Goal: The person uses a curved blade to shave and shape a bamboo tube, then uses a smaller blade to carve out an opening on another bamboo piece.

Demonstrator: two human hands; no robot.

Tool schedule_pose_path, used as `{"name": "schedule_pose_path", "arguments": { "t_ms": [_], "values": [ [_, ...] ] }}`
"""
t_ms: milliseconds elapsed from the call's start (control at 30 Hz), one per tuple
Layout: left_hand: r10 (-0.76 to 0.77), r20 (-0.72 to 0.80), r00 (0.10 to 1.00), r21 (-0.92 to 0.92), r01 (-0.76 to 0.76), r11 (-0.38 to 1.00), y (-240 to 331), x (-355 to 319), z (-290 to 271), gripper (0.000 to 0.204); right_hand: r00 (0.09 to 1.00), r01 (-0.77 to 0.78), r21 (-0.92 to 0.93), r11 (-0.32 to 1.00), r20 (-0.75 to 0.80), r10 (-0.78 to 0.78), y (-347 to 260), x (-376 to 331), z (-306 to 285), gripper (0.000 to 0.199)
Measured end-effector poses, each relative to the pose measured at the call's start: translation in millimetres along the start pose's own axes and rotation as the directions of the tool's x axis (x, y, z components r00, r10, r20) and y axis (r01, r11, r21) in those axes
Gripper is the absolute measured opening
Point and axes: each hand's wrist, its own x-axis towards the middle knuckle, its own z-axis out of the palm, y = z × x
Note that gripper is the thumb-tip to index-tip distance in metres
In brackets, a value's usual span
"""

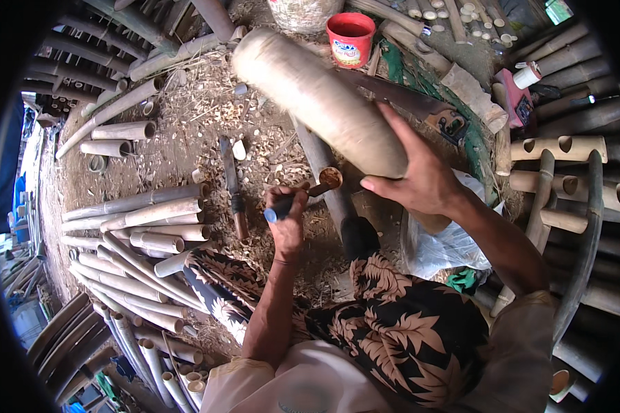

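Above the person's lap, a thick pale bamboo section (324,103) slants from upper left down to the right, its lower end resting against the right thigh. On its lower part lies the right hand (420,175), fingers spread and pressed flat along the far side, thumb stretched out beneath, so the hand steadies the bamboo section with an open grip. Just left of it, the left hand (286,220) is clenched in a fist around the blue handle of a small tool (310,189); the tool's rounded brown head touches the underside of the bamboo near the right thumb. Both forearms come up from the lower edge over patterned black shorts (393,323). Beyond the left hand, a long knife with a wooden handle (231,186) lies on the ground among wood chips (269,144). Cut bamboo poles (138,227) are stacked to the left, a red bucket (350,38) stands at the top, and a saw (420,107) lies behind the bamboo section.
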Motion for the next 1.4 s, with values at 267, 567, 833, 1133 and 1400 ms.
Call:
{"name": "schedule_pose_path", "arguments": {
  "t_ms": [267,567,833,1133,1400],
  "values": [
    [-0.055,0.176,0.983,0.015,0.053,0.998,-17,10,-13,0.015,0.999,-0.038,-0.008,0.999,0.016,0.038,-4,0,-15,0.097],
    [-0.040,0.139,0.989,0.092,0.028,0.995,-21,18,5,0.013,0.911,0.403,-0.076,0.912,-0.063,-0.408,-21,24,-7,0.105],
    [0.132,0.139,0.981,0.234,-0.162,0.959,-68,26,-7,0.033,0.793,0.607,-0.503,0.616,0.338,-0.506,-35,46,4,0.078],
    [-0.285,0.571,0.770,0.222,0.190,0.956,-23,70,42,0.048,0.985,0.131,-0.289,0.948,0.148,-0.091,-7,10,-11,0.097],
    [-0.123,0.902,0.414,0.029,0.226,0.974,-13,84,46,0.063,0.964,-0.187,-0.069,0.980,0.180,0.197,7,-26,-3,0.098]
  ]
}}
